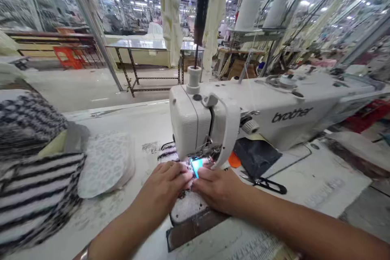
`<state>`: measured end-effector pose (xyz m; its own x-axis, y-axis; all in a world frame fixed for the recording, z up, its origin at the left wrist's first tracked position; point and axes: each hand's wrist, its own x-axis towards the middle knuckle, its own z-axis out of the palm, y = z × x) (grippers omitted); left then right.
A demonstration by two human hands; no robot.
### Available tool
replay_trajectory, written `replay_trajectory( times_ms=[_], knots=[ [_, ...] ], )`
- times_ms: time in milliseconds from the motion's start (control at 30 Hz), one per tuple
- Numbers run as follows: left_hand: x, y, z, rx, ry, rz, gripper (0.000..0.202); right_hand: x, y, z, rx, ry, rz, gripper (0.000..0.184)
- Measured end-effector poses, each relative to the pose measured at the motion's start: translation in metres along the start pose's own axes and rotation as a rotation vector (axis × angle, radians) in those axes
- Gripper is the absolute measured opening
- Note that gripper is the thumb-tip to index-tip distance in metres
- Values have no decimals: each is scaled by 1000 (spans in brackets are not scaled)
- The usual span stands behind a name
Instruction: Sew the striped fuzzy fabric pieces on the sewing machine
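Observation:
A white Brother sewing machine (pixel 231 118) stands on the work table, with a blue-lit needle area (pixel 196 165) under its head. My left hand (pixel 166 185) and my right hand (pixel 217 189) lie side by side just in front of the needle. Both press down on a small patterned fabric piece (pixel 189 205), fingers stretched toward the presser foot. A striped bit of the same cloth (pixel 166 154) shows behind the needle. The fingertips are partly hidden under the machine head.
Stacks of striped and patterned fabric (pixel 33 187) sit at the left, beside a pile of white oval pieces (pixel 106 162). Black thread snips (pixel 268 185) and a dark cloth (pixel 256 156) lie right of the needle. Thread cones (pixel 250 4) stand behind the machine. A metal table (pixel 146 46) is across the aisle.

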<state>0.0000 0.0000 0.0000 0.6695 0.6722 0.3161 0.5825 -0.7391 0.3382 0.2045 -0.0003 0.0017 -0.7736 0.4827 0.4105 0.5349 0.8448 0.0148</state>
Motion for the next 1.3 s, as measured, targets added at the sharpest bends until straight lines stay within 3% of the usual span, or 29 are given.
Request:
replay_trajectory(
  times_ms=[167,433,600,800,1067,1300],
  knots=[
    [5,5,-5,35,-50,-26,19,1,1,0,-11,36,-41,13],
    [4,4,-4,15,-54,-50,29,1,0,-2,-7,10,7,13],
    [4,-1,-4,84,-10,-9,25,5,0,-5,-59,2,44,11],
    [5,-7,-1,6,141,121,24,4,-1,-4,-89,-62,93,9],
    [8,-10,-1,59,135,67,23,2,2,-3,21,164,128,17],
    [16,-18,-2,127,164,-14,19,-4,9,4,127,200,144,18]
  ],
)
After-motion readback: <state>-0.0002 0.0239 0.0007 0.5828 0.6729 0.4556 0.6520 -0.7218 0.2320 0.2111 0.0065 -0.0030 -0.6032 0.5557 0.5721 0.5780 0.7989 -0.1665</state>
